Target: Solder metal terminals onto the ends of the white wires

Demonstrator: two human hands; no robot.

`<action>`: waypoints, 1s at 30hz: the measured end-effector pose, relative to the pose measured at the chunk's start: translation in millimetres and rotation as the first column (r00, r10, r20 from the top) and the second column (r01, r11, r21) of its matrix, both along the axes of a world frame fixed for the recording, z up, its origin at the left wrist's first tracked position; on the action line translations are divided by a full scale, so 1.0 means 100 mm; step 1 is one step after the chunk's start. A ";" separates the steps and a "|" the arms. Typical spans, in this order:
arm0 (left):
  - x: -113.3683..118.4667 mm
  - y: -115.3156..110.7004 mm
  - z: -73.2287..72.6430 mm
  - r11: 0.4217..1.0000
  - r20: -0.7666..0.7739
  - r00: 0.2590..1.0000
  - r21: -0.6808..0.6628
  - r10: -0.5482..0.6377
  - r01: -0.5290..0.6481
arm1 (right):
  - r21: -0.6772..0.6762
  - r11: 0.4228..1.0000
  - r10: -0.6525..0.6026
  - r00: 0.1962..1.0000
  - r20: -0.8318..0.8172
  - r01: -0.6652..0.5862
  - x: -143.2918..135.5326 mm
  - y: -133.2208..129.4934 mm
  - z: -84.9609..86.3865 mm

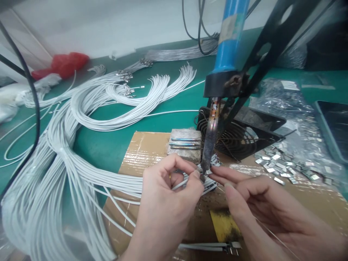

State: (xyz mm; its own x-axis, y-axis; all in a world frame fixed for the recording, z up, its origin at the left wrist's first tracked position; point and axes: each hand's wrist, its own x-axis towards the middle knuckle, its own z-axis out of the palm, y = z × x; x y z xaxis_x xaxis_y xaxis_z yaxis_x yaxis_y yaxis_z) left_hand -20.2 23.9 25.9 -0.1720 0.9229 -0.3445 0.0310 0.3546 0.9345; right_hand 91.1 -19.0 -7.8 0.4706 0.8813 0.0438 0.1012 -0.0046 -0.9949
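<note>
My left hand [171,199] pinches the end of a white cable [181,185] just left of the soldering iron's tip. The iron [210,141], with a blue handle [231,32], hangs point down from a black stand. My right hand [261,203] is at the right of the tip, its fingertips close to a small metal connector [208,172]; a thin wire [274,235] runs from under the fingers down to the right. More cable ends lie behind the fingertips, partly hidden.
Bundled white cables [65,156] fill the left side. Behind the iron stand a grey block [187,136] and a black fan [233,137]. Small metal pieces [282,166] lie scattered at right on cardboard [141,148]. Two cables with connectors [232,248] lie at the front.
</note>
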 end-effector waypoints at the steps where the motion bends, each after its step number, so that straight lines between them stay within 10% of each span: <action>1: 0.00 0.00 0.00 1.000 0.001 1.000 0.002 -0.002 0.002 | -0.007 1.000 0.003 1.000 -0.006 -0.003 0.00 0.00 0.00; 30: -0.04 0.01 -0.01 0.999 -0.033 0.999 0.012 -0.034 0.034 | 0.033 0.996 0.081 0.993 0.087 -0.084 0.11 0.03 -0.07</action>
State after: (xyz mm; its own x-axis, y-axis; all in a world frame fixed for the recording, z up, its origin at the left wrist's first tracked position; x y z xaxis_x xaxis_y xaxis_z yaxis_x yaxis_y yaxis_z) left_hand -24.7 24.9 24.5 -0.1513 0.9326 -0.3278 0.0732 0.3412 0.9371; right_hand 102.2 -16.0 -15.1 0.3898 0.9138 0.1141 0.1845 0.0439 -0.9819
